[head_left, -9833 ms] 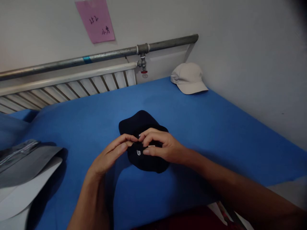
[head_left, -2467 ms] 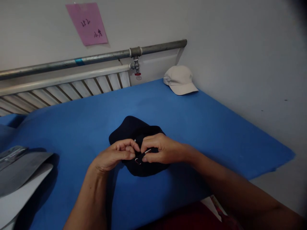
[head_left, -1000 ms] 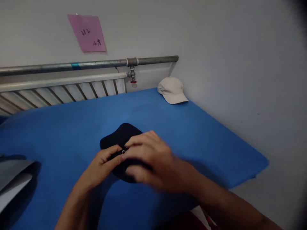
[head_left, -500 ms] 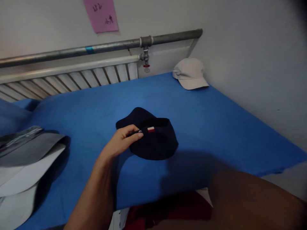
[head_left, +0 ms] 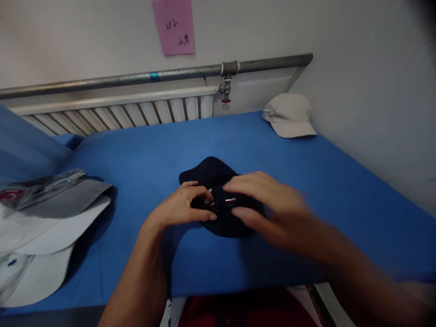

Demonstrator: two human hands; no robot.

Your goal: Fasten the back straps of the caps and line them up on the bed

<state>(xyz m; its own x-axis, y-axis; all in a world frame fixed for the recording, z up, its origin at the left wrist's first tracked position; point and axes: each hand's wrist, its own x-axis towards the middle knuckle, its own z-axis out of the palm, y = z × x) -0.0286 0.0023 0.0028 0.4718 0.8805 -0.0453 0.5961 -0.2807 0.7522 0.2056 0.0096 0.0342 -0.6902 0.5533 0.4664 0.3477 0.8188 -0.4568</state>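
A dark navy cap [head_left: 225, 227] lies on the blue-covered table [head_left: 136, 154], its brim [head_left: 207, 168] pointing to the upper left. My left hand [head_left: 182, 204] pinches the cap's near-left edge between thumb and fingers. A small red-and-white tag [head_left: 230, 201] shows on the band. Over the right part of the cap is my right hand [head_left: 272, 204], somewhat blurred, with thumb and fingers spread on either side of the tag. Whether its fingertips touch the fabric I cannot tell.
Several grey and white caps [head_left: 68, 222] are stacked at the left. A beige cap [head_left: 289, 113] sits in the far right corner by the wall. Behind the table run a radiator [head_left: 150, 111] and a metal pipe [head_left: 187, 72]; a pink note [head_left: 175, 32] hangs above.
My right hand has come in from the lower right to the cap. My left hand keeps its hold on the cap. The view has shifted slightly left.
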